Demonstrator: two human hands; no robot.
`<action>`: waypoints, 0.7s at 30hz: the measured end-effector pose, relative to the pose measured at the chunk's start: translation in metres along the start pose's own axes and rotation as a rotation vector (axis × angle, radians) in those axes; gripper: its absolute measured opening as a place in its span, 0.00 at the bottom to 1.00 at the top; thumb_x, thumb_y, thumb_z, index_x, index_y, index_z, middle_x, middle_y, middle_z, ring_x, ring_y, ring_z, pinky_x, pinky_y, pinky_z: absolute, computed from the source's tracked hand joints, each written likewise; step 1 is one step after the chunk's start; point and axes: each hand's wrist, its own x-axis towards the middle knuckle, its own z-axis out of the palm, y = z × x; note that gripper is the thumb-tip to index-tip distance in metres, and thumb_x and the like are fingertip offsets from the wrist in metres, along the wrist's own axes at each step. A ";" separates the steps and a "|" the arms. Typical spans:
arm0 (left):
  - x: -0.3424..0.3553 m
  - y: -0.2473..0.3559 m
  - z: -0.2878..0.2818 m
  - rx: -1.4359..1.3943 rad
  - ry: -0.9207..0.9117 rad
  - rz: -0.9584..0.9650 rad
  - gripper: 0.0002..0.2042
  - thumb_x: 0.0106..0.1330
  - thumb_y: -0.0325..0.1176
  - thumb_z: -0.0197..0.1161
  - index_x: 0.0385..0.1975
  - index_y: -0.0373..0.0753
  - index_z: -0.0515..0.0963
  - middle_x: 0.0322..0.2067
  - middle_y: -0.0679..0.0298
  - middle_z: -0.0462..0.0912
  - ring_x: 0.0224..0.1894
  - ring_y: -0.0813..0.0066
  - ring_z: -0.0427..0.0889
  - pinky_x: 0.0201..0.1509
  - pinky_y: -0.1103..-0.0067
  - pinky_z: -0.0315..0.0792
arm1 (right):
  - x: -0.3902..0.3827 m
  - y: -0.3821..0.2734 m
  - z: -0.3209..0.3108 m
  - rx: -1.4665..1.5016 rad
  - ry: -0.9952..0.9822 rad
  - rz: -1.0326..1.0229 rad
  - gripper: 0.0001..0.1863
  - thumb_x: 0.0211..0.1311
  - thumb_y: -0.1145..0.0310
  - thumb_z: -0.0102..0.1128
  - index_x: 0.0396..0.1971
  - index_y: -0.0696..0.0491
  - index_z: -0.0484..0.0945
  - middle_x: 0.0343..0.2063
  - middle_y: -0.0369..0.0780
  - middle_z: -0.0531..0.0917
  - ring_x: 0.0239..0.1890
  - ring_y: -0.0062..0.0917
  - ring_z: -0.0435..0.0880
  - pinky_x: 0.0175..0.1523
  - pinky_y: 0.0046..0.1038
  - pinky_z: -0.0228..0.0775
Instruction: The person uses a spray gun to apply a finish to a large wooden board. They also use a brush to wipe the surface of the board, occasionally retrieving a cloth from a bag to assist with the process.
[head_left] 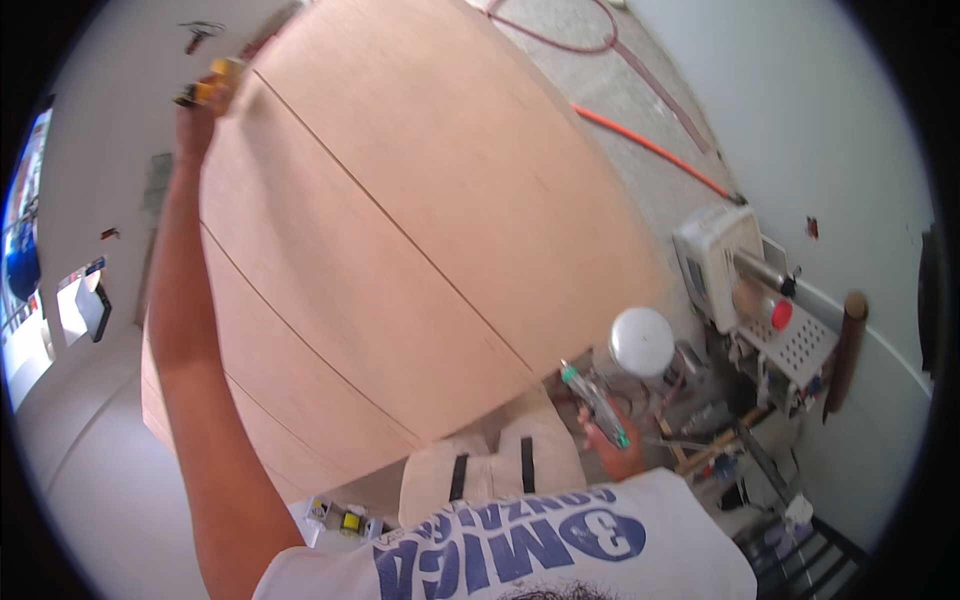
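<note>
A large pale plywood sheet (pixel 430 180) with several straight dark lines fills the middle of the view. My left arm reaches up along its left side, and my left hand (pixel 200 110) grips a yellow tape measure (pixel 222 80) at the sheet's upper left edge. My right hand (pixel 615 445) holds a grey-and-green utility knife (pixel 595 400) just below the sheet's near right corner, beside my light trousers. A round white lid-like object (pixel 642 340) lies just to the knife's upper right.
An orange pole (pixel 650 150) and a looped hose (pixel 610 40) lie on the concrete floor (pixel 590 70) beyond the sheet. A white container (pixel 710 260), metal cans, a perforated plate (pixel 790 340) and assorted tools crowd the right. Walls border both sides.
</note>
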 end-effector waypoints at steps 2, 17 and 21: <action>0.016 -0.027 -0.003 -0.049 0.181 -0.189 0.16 0.71 0.41 0.64 0.52 0.40 0.83 0.45 0.58 0.86 0.43 0.71 0.85 0.50 0.75 0.77 | 0.000 0.030 0.014 -0.089 0.046 -0.005 0.32 0.66 0.80 0.59 0.70 0.54 0.65 0.48 0.42 0.82 0.43 0.18 0.79 0.41 0.22 0.76; -0.183 0.063 -0.004 -0.547 0.097 -0.330 0.16 0.71 0.33 0.65 0.54 0.32 0.78 0.49 0.58 0.82 0.50 0.73 0.81 0.56 0.77 0.76 | 0.032 0.017 0.072 -0.142 0.006 -0.048 0.27 0.68 0.76 0.60 0.67 0.58 0.67 0.48 0.42 0.79 0.43 0.20 0.79 0.45 0.21 0.74; -0.219 0.089 -0.016 -0.704 0.128 -0.491 0.15 0.71 0.33 0.65 0.53 0.35 0.78 0.49 0.60 0.80 0.50 0.75 0.80 0.54 0.76 0.77 | 0.059 -0.033 0.108 -0.118 -0.065 -0.086 0.29 0.68 0.77 0.60 0.68 0.56 0.66 0.46 0.40 0.79 0.44 0.19 0.78 0.46 0.21 0.73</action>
